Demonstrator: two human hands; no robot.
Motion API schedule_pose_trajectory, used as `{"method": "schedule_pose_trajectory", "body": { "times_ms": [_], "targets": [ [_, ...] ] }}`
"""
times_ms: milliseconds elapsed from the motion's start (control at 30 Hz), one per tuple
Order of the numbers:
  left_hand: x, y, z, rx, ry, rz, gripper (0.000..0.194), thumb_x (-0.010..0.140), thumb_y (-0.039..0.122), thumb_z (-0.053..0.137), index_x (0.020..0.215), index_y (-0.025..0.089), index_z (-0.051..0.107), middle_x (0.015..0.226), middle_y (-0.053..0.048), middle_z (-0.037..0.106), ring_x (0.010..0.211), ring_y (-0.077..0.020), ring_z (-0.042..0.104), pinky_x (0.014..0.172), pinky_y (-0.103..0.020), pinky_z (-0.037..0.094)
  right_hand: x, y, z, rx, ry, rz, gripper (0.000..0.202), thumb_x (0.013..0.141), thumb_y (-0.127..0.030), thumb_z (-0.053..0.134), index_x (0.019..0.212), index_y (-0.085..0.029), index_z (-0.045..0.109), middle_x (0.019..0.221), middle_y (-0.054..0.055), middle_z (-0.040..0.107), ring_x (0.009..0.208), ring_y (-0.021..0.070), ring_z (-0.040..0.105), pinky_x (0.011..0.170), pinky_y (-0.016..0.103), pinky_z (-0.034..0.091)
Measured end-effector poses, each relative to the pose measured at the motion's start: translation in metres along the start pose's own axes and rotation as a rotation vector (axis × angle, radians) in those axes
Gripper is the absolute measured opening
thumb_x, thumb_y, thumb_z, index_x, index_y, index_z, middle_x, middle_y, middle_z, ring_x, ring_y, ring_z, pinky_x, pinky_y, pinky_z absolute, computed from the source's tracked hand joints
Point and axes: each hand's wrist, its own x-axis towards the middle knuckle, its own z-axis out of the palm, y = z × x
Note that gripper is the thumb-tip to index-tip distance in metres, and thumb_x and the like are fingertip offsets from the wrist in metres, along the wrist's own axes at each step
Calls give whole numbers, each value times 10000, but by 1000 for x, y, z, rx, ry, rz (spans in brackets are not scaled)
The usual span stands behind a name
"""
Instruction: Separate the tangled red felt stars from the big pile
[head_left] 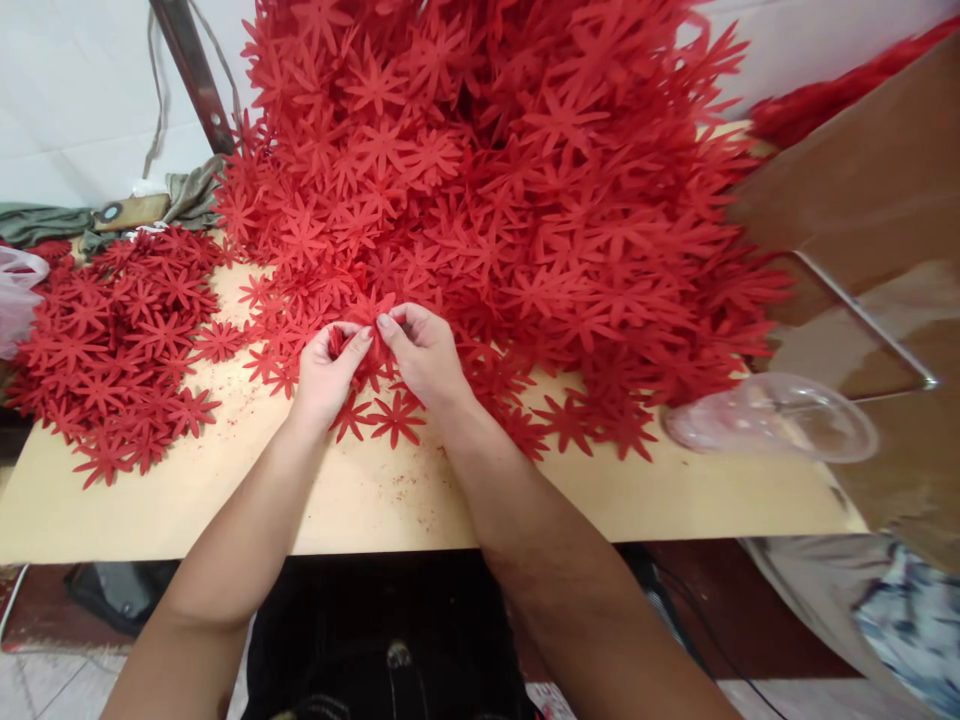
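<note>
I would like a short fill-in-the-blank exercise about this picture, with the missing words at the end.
1. The left hand and the right hand hold a petalled piece coloured ____.
2. On the table, the smaller heap lies to the ____ of the larger heap.
3. The clear plastic container is near the table's ____ end.

Missing words: red; left; right.

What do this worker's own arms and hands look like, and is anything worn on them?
The left hand and right hand are ungloved, with no rings in sight. Both forearms are bare: no watch, bracelet, sleeve or cable shows on either. Black clothing is visible between them.
</note>
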Motion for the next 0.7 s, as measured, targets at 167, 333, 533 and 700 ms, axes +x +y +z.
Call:
{"method": "schedule_pose_trajectory", "body": {
  "times_ms": [167,333,533,700],
  "targets": [
    [-4,6,4,38,-30,-92,163,660,230,723,765,173,613,656,42,585,502,-46,465,476,-193,377,-3,-1,0,-101,100,-93,395,781,-516,520,576,-189,435,525,-50,401,513,62,354,513,233,330],
    [-1,2,2,-12,1,-61,222,623,234,742,775,172,594,666,50,585,510,-39,475,509,-185,396,0,8,3,-15,30,-113,275,748,-415,586,645,-189,469,584,-52,464,544,63,418,550,225,374],
    [1,-2,0,9,49,35,224,611,271,727,650,152,541,606,58,541,560,-37,460,596,-175,401,1,13,6,51,73,-156,145,744,-317,586,719,-184,535,668,-37,538,617,74,491,647,237,430],
    [0,-2,1,42,47,43,230,630,266,705,626,155,504,564,68,484,531,-35,410,562,-174,363,3,12,2,95,157,-98,176,721,-355,624,776,-192,587,743,-16,583,731,101,550,749,260,459]
  ]
}}
